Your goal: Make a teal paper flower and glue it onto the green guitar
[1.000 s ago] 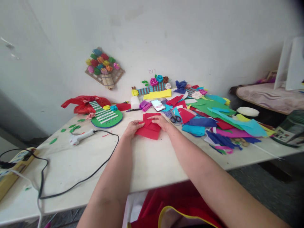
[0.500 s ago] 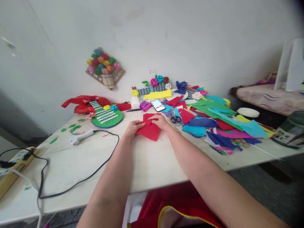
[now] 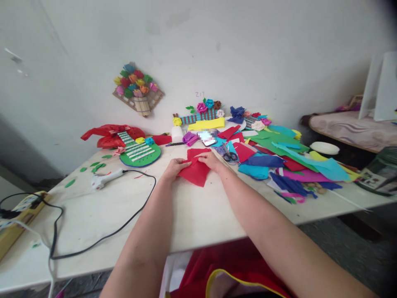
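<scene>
Head view: thin, roughly four-sided red paper sheet over the white table, spreading toward six o'clock from nearly closed fingertips; left hand pinches at ten o'clock, right hand at one, equally near; long axis unclear.

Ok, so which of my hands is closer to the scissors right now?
Right: your right hand is just left of the scissors, not touching them, pinching the red paper; your left hand is farther away, holding that paper's left side.
</scene>
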Motion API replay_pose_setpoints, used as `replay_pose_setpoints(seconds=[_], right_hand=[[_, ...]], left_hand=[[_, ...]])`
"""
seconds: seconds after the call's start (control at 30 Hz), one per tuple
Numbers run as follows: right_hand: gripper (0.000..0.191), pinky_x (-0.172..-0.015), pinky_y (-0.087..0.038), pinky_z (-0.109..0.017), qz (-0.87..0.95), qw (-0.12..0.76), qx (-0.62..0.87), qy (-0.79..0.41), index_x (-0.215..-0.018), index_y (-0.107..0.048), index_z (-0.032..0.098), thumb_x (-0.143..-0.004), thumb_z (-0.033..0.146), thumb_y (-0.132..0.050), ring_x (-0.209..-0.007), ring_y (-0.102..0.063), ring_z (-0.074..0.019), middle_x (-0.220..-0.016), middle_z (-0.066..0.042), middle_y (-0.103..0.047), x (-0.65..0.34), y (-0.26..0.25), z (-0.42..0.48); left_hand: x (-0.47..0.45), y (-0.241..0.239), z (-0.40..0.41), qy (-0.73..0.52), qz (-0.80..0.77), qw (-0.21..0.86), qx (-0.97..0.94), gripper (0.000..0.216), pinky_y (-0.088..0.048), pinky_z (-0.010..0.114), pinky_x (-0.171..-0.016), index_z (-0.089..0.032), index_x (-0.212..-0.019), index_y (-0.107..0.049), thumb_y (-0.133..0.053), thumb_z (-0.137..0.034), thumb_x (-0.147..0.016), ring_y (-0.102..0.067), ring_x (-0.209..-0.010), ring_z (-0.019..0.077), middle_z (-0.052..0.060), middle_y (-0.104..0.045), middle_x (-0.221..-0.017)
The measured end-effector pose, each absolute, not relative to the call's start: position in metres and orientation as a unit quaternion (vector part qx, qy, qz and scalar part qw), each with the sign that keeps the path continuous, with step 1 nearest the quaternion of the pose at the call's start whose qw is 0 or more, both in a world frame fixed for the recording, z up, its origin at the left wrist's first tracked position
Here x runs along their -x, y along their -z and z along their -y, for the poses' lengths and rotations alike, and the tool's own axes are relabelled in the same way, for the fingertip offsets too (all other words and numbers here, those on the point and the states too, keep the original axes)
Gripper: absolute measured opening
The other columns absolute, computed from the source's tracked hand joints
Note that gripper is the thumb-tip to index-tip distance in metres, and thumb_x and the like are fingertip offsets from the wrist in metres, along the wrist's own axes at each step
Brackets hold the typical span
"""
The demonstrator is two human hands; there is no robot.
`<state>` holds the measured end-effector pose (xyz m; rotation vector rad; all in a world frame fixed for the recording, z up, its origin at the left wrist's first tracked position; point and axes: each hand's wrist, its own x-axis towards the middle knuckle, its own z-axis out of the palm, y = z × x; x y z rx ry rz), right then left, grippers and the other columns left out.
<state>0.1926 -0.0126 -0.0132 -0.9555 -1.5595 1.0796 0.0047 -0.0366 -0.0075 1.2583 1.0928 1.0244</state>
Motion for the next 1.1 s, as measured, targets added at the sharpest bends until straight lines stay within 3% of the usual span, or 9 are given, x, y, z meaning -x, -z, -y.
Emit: replay_pose_setpoints(seconds=[0.2,0.37,0.63,0.83,1.0,1.1], right_hand=[[0.018,-0.068,-0.042,-0.029,0.582,0.514,0.38,-0.503,-0.067,-0.07,0.015,-0.057,0.03,-0.064,-0.07,-0.057,-0.0162,-0.071,-0.002,-0.066,-0.195,0.012,0.014],[0.028,-0.062,-0.04,-0.029,0.538,0.53,0.341,-0.56,-0.062,-0.064,0.016,-0.061,0.044,-0.065,-0.062,-0.054,-0.015,-0.063,-0.001,-0.063,-0.194,0.008,0.02],[0.045,-0.048,-0.026,-0.024,0.61,0.508,0.408,-0.451,-0.047,-0.041,0.018,-0.055,0.05,-0.071,-0.049,-0.037,-0.0081,-0.047,0.006,-0.038,-0.188,0.014,0.016],[0.031,-0.05,-0.031,-0.025,0.599,0.51,0.432,-0.442,-0.055,-0.055,0.016,-0.057,0.045,-0.068,-0.051,-0.043,-0.0101,-0.05,0.004,-0.046,-0.187,0.02,0.006],[0.029,-0.053,-0.034,-0.026,0.62,0.506,0.413,-0.435,-0.056,-0.059,0.017,-0.058,0.044,-0.068,-0.055,-0.047,-0.0122,-0.051,0.002,-0.051,-0.189,0.017,0.01],[0.029,-0.053,-0.034,-0.026,0.634,0.492,0.404,-0.439,-0.057,-0.061,0.016,-0.057,0.044,-0.068,-0.056,-0.047,-0.0124,-0.052,0.002,-0.053,-0.189,0.016,0.012]], left_hand=[[-0.007,0.005,0.04,-0.444,-0.477,0.532,-0.541,0.039,-0.042,0.022,-0.046,-0.012,-0.068,-0.062,-0.081,-0.04,-0.049,-0.056,-0.048,0.0126,0.004,-0.065,-0.058],[-0.006,0.009,0.037,-0.465,-0.475,0.517,-0.54,0.037,-0.041,0.022,-0.045,-0.013,-0.067,-0.061,-0.08,-0.04,-0.05,-0.055,-0.046,0.0125,0.003,-0.063,-0.055],[-0.007,0.013,0.032,-0.476,-0.474,0.491,-0.555,0.036,-0.043,0.023,-0.047,-0.014,-0.066,-0.061,-0.08,-0.041,-0.05,-0.057,-0.049,0.0136,0.003,-0.064,-0.056],[-0.009,0.009,0.038,-0.46,-0.469,0.503,-0.562,0.039,-0.045,0.024,-0.05,-0.014,-0.067,-0.062,-0.081,-0.042,-0.048,-0.059,-0.051,0.0143,0.003,-0.066,-0.061],[-0.008,0.005,0.04,-0.467,-0.444,0.546,-0.535,0.049,-0.047,0.028,-0.053,-0.011,-0.075,-0.065,-0.066,-0.059,-0.062,-0.062,-0.057,0.0194,0.007,-0.066,-0.063],[-0.007,0.004,0.04,-0.466,-0.438,0.565,-0.522,0.052,-0.047,0.03,-0.056,-0.01,-0.074,-0.065,-0.066,-0.061,-0.061,-0.062,-0.059,0.0214,0.008,-0.066,-0.062]])
